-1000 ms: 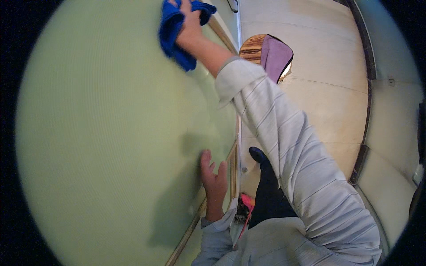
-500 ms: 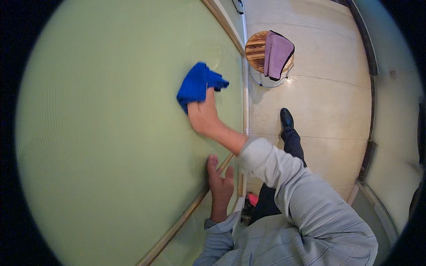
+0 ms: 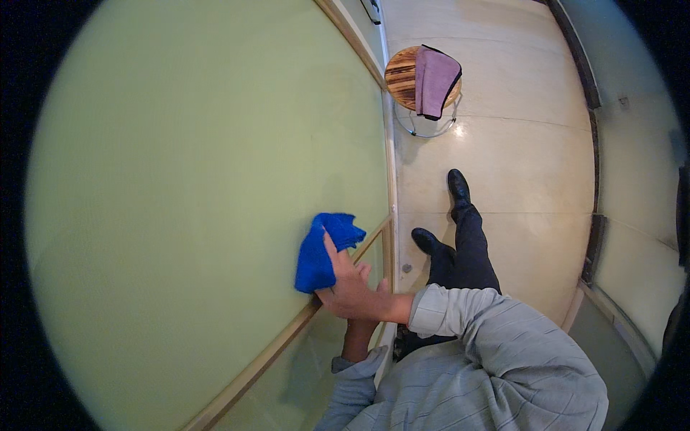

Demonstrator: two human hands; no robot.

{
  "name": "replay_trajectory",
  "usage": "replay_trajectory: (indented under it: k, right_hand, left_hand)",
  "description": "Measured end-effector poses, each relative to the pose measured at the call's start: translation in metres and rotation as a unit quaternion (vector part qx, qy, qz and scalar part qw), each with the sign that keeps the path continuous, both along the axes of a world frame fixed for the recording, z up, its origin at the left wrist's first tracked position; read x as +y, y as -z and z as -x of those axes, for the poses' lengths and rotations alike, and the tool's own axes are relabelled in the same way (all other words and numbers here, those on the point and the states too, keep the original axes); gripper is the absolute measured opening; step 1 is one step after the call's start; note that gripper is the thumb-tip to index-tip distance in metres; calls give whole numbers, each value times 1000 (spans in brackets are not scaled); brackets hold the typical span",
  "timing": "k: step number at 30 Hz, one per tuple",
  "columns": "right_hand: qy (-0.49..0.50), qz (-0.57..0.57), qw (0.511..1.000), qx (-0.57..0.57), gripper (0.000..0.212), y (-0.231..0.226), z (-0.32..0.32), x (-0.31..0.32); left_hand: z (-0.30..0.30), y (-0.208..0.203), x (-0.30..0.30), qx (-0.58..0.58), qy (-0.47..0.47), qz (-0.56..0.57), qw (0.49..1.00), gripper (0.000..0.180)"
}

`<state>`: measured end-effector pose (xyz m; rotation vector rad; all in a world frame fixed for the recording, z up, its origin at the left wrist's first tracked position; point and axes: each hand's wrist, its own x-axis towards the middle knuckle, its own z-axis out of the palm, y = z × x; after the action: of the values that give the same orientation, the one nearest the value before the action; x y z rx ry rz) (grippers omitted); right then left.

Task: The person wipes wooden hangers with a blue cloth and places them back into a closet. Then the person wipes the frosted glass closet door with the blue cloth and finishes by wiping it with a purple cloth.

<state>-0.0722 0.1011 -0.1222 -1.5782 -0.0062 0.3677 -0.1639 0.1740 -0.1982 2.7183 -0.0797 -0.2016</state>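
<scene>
A bright blue cloth lies pressed on a pale green translucent panel, beside its wooden edge strip. My right hand is closed on the cloth, one finger stretched over it. Directly behind it, my left hand is by the wooden strip and mostly covered by the right hand. Its visible fingertips are apart, with nothing seen in them.
A round wooden stool with metal legs stands beyond, a folded purple cloth on its seat. Beige floor runs along the panel. Frosted panels in dark frames line the right side.
My right hand has drawn the blue cloth down the panel toward me, now overlapping my left hand. My second shoe has come into view. The view has shifted slightly.
</scene>
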Motion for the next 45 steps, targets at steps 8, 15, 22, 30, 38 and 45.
replay_trajectory:
  k: [8, 15, 22, 30, 38, 45]
  right_hand:
    - [107, 162, 964, -181, 36, 134, 20, 41]
    - [-491, 448, 743, -83, 39, 199, -39, 38]
    - [-278, 422, 862, -29, 48, 192, -141, 18]
    - [146, 14, 984, -100, 63, 104, -221, -12]
    - [133, 316, 872, -349, 47, 171, -201, -6]
    - [-29, 217, 963, -157, 37, 252, -58, 15]
  left_hand:
    - [3, -10, -1, 197, -7, 10, 980, 46]
    - [-5, -25, -16, 55, -121, 34, 991, 37]
    - [-42, -47, -48, -17, -178, 141, 974, 53]
    - [-93, -26, -38, -49, -260, 380, 887, 60]
    - [-110, -20, -45, -37, -273, 356, 893, 58]
    - [-116, -5, -48, -56, -252, 313, 914, 58]
